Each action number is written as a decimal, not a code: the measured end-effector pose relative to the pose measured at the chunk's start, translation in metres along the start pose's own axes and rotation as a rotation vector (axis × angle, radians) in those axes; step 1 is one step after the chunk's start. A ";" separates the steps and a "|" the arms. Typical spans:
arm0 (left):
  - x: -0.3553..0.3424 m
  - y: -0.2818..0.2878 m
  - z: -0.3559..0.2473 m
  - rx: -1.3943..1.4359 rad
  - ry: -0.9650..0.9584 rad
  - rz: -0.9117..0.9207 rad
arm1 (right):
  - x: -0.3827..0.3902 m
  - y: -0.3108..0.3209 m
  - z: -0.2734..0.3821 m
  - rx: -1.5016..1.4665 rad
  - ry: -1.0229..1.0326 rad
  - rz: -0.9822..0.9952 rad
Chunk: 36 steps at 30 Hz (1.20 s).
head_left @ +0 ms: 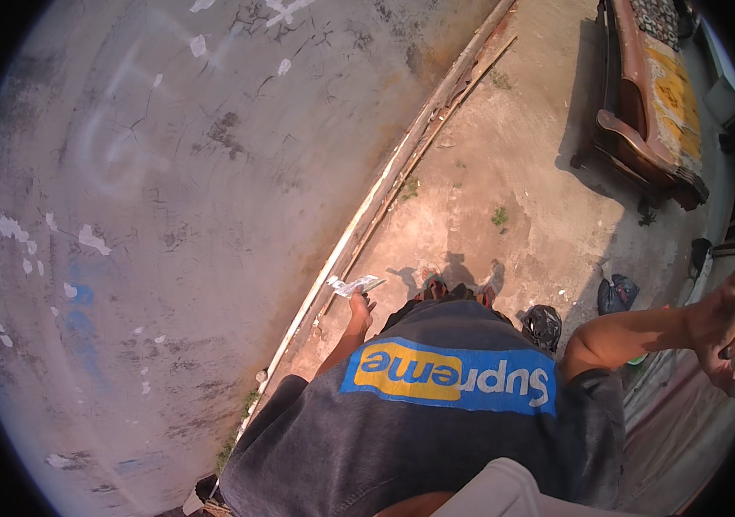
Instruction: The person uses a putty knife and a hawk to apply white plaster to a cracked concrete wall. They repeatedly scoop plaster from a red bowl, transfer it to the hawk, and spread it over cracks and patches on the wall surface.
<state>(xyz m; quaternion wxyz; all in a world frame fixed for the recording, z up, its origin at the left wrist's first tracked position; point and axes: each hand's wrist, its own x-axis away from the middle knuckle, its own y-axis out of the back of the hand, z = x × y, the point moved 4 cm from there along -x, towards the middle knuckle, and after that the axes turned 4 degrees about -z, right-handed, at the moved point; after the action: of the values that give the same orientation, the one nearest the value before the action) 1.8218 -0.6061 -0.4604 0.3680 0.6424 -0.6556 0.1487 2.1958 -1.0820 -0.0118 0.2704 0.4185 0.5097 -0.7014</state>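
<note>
My left hand (360, 312) hangs low beside the wall's foot, its fingers closed on a crumpled white and clear sheet-like piece (353, 286), perhaps a plastic wrapper. Its exact kind is too small to tell. Out to the right, my right hand (728, 332) is raised on a bent arm, its fingers bent and apart. Nothing shows in it, and a dark ring-like band sits on one finger. Behind that hand hangs a pale pinkish cloth or sheet (686, 422).
A grey wall (169, 215) with peeling patches fills the left. Wooden strips (436, 129) run along its base. On the concrete ground (505, 164) stands a worn wooden sofa (643, 129) at far right. Black plastic bags (542, 327) lie near my feet.
</note>
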 end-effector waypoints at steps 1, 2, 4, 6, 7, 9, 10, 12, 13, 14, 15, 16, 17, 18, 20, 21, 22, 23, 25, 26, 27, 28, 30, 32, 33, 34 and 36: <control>-0.014 0.014 0.011 -0.034 0.011 -0.033 | 0.030 0.050 -0.015 -0.023 -0.186 -0.242; -0.022 0.031 0.019 -0.061 0.022 -0.080 | 0.068 0.094 -0.036 0.103 -0.347 -0.461; -0.023 0.064 0.045 -0.068 0.108 -0.186 | 0.192 0.178 -0.071 0.479 -0.726 -0.868; -0.030 0.089 0.080 -0.068 0.191 -0.202 | 0.337 0.224 -0.069 0.877 -1.350 -0.899; -0.037 0.105 0.095 -0.067 0.209 -0.187 | 0.402 0.234 -0.059 1.097 -1.733 -0.718; -0.023 0.099 0.091 -0.081 0.174 -0.172 | 0.491 0.224 -0.047 1.009 -2.022 -0.653; -0.015 0.097 0.086 -0.074 0.158 -0.196 | 0.525 0.217 -0.044 0.929 -2.065 -0.723; -0.006 0.098 0.080 -0.058 0.126 -0.246 | 0.564 0.201 -0.051 0.843 -2.110 -0.738; -0.017 0.102 0.083 -0.075 0.100 -0.206 | 0.574 0.193 -0.059 0.873 -2.093 -0.677; -0.013 0.089 0.077 -0.046 0.084 -0.237 | 0.576 0.187 -0.064 0.922 -2.069 -0.617; -0.011 0.073 0.068 -0.019 0.069 -0.269 | 0.575 0.186 -0.066 0.969 -2.044 -0.558; -0.005 0.057 0.059 -0.071 0.057 -0.222 | 0.569 0.188 -0.067 0.952 -2.033 -0.511; -0.001 0.041 0.049 -0.124 0.044 -0.175 | 0.560 0.190 -0.070 0.934 -2.024 -0.465; 0.000 0.023 0.039 -0.152 0.037 -0.097 | 0.551 0.191 -0.075 0.908 -2.013 -0.422; -0.003 -0.002 0.029 -0.195 0.001 0.031 | 0.541 0.194 -0.082 0.930 -1.969 -0.396; -0.005 -0.013 0.030 -0.206 -0.015 0.082 | 0.536 0.196 -0.080 0.989 -1.943 -0.407; -0.007 -0.046 0.019 -0.219 -0.053 0.164 | 0.520 0.210 -0.081 1.063 -1.881 -0.440; -0.005 -0.058 0.016 -0.203 -0.055 0.187 | 0.520 0.222 -0.081 1.119 -1.832 -0.471; 0.005 -0.058 0.020 -0.167 -0.035 0.128 | 0.523 0.239 -0.084 1.235 -1.774 -0.480; -0.004 -0.049 0.032 -0.152 0.017 0.099 | 0.516 0.236 -0.088 1.233 -1.782 -0.482; -0.015 -0.038 0.048 -0.150 0.049 0.071 | 0.525 0.245 -0.092 1.238 -1.827 -0.482; -0.032 -0.027 0.067 -0.114 0.086 0.109 | 0.535 0.254 -0.095 1.292 -1.863 -0.378; -0.043 -0.022 0.088 -0.128 0.158 0.045 | 0.534 0.253 -0.084 1.350 -1.845 -0.440; -0.064 -0.013 0.094 -0.233 0.136 0.119 | 0.551 0.252 -0.070 1.372 -1.833 -0.505; -0.073 -0.003 0.102 -0.251 0.144 0.118 | 0.547 0.241 -0.065 1.369 -1.877 -0.507; -0.076 0.003 0.110 -0.245 0.164 0.110 | 0.522 0.211 -0.061 1.355 -1.926 -0.508; -0.078 0.013 0.116 -0.233 0.198 0.093 | 0.564 0.211 -0.042 1.499 -1.887 -0.354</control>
<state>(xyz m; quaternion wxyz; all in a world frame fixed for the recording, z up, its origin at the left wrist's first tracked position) 1.7685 -0.6251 -0.5889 0.4956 0.5464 -0.6580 0.1510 2.0946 -1.0866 -0.6069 0.1267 -0.2785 -0.3686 -0.8778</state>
